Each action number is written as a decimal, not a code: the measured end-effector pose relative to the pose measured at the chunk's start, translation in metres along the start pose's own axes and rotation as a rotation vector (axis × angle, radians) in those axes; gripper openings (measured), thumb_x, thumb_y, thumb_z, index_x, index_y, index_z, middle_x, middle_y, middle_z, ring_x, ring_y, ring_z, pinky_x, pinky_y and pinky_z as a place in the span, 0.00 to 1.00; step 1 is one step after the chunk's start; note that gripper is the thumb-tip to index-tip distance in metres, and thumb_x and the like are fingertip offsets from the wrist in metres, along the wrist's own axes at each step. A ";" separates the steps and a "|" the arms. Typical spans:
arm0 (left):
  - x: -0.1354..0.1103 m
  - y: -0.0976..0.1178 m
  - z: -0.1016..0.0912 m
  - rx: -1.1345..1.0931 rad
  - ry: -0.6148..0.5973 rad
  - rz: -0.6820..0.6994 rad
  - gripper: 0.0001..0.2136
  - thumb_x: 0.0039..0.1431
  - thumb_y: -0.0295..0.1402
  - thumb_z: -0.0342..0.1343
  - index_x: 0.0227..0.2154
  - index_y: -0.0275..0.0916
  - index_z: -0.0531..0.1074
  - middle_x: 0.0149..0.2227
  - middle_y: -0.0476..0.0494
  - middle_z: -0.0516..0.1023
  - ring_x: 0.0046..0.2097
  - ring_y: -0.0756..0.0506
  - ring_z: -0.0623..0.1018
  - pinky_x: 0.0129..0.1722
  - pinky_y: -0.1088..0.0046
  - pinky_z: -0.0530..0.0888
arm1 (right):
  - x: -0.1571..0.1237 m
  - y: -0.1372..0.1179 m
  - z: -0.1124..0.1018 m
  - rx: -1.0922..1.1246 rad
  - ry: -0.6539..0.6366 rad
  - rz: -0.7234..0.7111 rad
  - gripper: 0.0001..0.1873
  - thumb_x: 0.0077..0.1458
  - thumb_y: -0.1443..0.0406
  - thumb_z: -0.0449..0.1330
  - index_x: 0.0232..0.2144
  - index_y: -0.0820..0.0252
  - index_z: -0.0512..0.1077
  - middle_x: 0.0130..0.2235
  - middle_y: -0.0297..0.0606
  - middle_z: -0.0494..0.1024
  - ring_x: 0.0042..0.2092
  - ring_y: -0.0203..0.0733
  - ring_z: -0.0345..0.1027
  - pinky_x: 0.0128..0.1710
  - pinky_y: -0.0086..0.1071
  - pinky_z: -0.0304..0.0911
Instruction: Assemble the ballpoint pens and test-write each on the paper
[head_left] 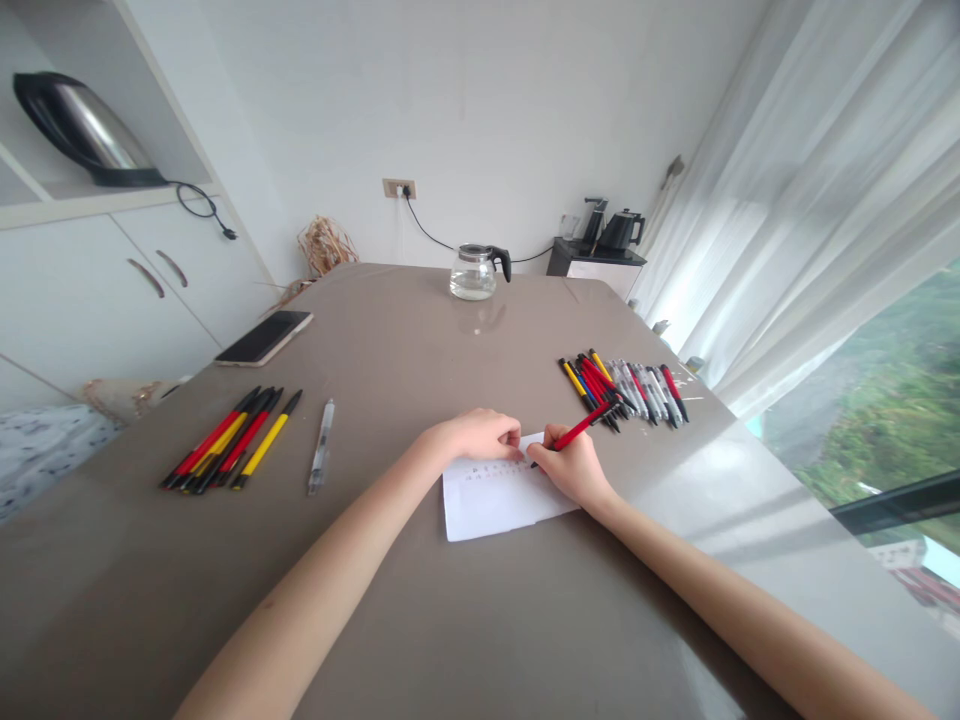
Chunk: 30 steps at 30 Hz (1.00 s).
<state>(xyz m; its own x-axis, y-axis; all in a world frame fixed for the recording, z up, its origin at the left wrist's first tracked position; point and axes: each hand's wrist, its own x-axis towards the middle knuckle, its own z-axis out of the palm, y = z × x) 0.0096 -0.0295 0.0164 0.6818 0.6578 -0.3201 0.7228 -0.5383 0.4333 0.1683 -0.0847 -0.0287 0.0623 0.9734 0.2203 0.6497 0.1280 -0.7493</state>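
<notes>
A white sheet of paper (491, 505) lies on the brown table (420, 360) in front of me, with small marks along its top edge. My right hand (574, 465) grips a red pen (581, 428), its tip touching the paper's top. My left hand (480, 435) rests with curled fingers on the paper's upper edge, pressing it down. Several red, yellow and black pens (229, 440) lie in a row to the left. A clear pen (321, 446) lies beside them.
A second heap of pens (626, 388) lies at the right. A glass jug (475, 271) stands at the far edge, a phone (264, 337) at the far left. Cabinets stand left, a curtain and window right.
</notes>
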 end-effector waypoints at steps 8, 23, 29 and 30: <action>-0.001 0.001 0.000 -0.009 -0.005 -0.006 0.14 0.47 0.46 0.47 0.32 0.43 0.68 0.33 0.49 0.72 0.31 0.50 0.70 0.25 0.77 0.60 | -0.001 0.000 0.000 -0.003 -0.004 -0.002 0.09 0.37 0.64 0.51 0.13 0.60 0.55 0.14 0.28 0.61 0.20 0.30 0.50 0.19 0.25 0.47; 0.000 -0.002 0.000 -0.007 0.020 0.020 0.14 0.46 0.47 0.47 0.31 0.43 0.67 0.32 0.50 0.72 0.30 0.50 0.69 0.25 0.77 0.59 | -0.003 -0.004 -0.003 0.111 0.068 -0.001 0.11 0.39 0.65 0.52 0.13 0.59 0.53 0.14 0.28 0.58 0.20 0.30 0.50 0.19 0.25 0.48; -0.001 -0.001 0.000 -0.027 0.036 0.041 0.15 0.45 0.47 0.49 0.31 0.43 0.68 0.31 0.50 0.72 0.30 0.51 0.69 0.26 0.77 0.59 | -0.001 -0.006 -0.011 0.381 0.219 0.053 0.14 0.48 0.55 0.50 0.21 0.59 0.57 0.15 0.29 0.62 0.17 0.30 0.53 0.19 0.26 0.52; -0.001 -0.002 0.000 -0.045 0.032 0.045 0.15 0.45 0.47 0.49 0.31 0.42 0.68 0.31 0.49 0.72 0.29 0.51 0.69 0.26 0.78 0.59 | 0.001 -0.004 -0.013 0.406 0.227 0.064 0.15 0.48 0.53 0.50 0.23 0.59 0.58 0.15 0.28 0.62 0.16 0.30 0.52 0.17 0.25 0.52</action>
<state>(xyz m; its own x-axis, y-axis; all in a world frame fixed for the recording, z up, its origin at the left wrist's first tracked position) 0.0076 -0.0292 0.0157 0.7091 0.6503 -0.2725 0.6850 -0.5439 0.4848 0.1755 -0.0867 -0.0173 0.2866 0.9213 0.2629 0.2932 0.1768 -0.9396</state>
